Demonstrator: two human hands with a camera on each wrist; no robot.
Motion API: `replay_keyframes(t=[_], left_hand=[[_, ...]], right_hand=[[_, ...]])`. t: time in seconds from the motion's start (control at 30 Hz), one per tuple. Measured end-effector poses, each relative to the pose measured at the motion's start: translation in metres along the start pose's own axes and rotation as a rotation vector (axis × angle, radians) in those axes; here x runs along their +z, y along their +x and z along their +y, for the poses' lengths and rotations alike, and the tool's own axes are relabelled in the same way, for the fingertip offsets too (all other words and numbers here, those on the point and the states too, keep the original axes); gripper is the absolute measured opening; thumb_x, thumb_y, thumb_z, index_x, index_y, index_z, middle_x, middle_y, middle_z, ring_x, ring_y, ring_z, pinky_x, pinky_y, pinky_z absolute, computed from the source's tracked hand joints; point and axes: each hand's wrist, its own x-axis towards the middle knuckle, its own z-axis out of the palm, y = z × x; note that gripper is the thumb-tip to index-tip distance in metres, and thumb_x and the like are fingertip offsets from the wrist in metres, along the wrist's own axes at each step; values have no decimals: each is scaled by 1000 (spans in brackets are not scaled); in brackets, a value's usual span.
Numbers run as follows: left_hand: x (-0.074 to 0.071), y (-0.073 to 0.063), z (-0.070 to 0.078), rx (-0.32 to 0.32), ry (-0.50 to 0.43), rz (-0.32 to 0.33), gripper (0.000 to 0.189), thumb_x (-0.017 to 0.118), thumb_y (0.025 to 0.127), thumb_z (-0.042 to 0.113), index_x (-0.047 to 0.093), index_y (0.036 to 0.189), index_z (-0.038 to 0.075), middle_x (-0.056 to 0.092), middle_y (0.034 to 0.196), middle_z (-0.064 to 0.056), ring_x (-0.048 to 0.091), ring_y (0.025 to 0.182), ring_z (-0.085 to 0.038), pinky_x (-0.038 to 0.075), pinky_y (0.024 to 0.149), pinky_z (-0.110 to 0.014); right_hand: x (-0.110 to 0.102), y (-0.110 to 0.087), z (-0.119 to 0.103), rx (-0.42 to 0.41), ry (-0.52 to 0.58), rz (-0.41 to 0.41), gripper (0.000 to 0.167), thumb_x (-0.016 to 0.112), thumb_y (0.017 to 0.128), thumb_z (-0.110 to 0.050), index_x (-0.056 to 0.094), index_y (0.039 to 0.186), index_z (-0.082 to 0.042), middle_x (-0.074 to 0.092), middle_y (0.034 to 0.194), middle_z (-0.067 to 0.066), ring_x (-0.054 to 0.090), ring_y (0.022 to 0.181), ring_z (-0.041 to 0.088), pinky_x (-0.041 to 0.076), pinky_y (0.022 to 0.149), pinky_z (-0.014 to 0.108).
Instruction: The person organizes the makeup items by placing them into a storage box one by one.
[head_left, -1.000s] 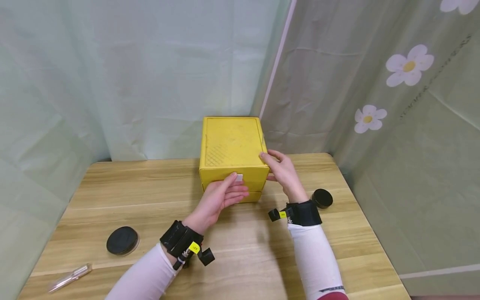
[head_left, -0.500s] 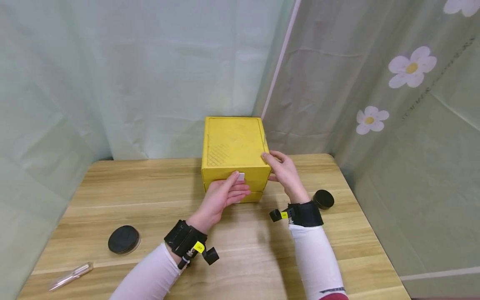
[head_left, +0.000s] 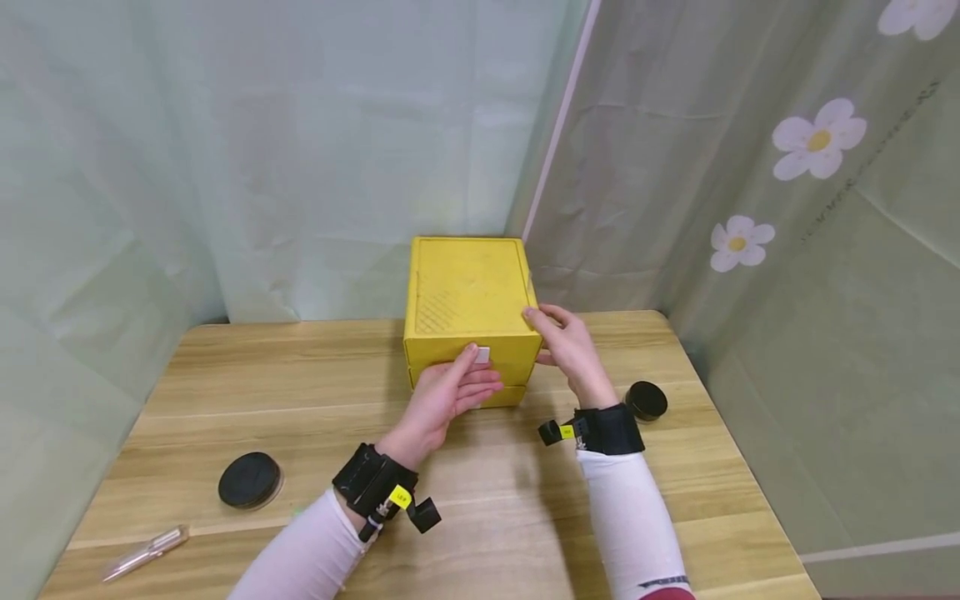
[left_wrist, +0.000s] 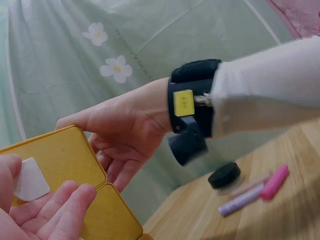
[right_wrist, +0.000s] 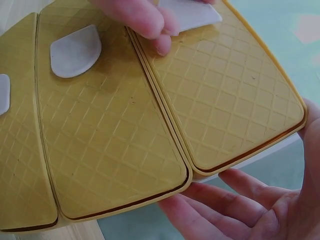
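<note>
A yellow drawer cabinet (head_left: pixel 474 287) stands at the back of the wooden table, its drawer fronts stacked and fitted with white pull tabs (right_wrist: pixel 76 51). My left hand (head_left: pixel 446 396) is at the front, pinching the top drawer's white tab (left_wrist: pixel 31 181) between thumb and fingers. At the right front corner, my right hand (head_left: pixel 573 346) grips the cabinet, thumb on the top edge and fingers against the side. The right wrist view shows the drawer fronts (right_wrist: pixel 110 135) closely, with a diamond pattern. The drawers look closed; their insides are hidden.
A round black-lidded container (head_left: pixel 250 480) lies at the left, and another black round one (head_left: pixel 647 401) right of my right wrist. A clear slim tube (head_left: pixel 146 553) is near the left edge. The left wrist view shows a pink pen (left_wrist: pixel 275 182) and a purple pen (left_wrist: pixel 242 200). Curtains (head_left: pixel 337 167) hang behind.
</note>
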Motion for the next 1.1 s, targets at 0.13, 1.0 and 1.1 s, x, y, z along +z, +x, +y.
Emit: replay_keyframes(t=[0.13, 1.0, 1.1], left_hand=[[-4, -5, -7, -18, 39, -41, 69, 61, 107, 54, 62, 142, -5, 71, 128, -28, 77, 106, -30, 60, 94, -39], [-23, 3, -44, -157, -54, 12, 67, 65, 107, 45, 56, 145, -10, 64, 136, -35, 74, 113, -35, 54, 105, -45], [-23, 6, -42, -155, -51, 8, 69, 65, 107, 48, 57, 144, -10, 64, 136, -35, 74, 114, -35, 53, 106, -46]], right_hand=[[1, 1, 1, 6, -4, 1, 78, 72, 99, -56, 53, 156, -6, 58, 147, 18, 68, 118, 38, 60, 95, 52], [1, 3, 2, 8, -15, 14, 76, 71, 99, -58, 55, 154, -8, 59, 145, 16, 69, 116, 36, 60, 95, 53], [1, 4, 2, 8, -18, 15, 75, 70, 99, -58, 55, 154, -9, 60, 145, 16, 68, 116, 36, 60, 94, 53]])
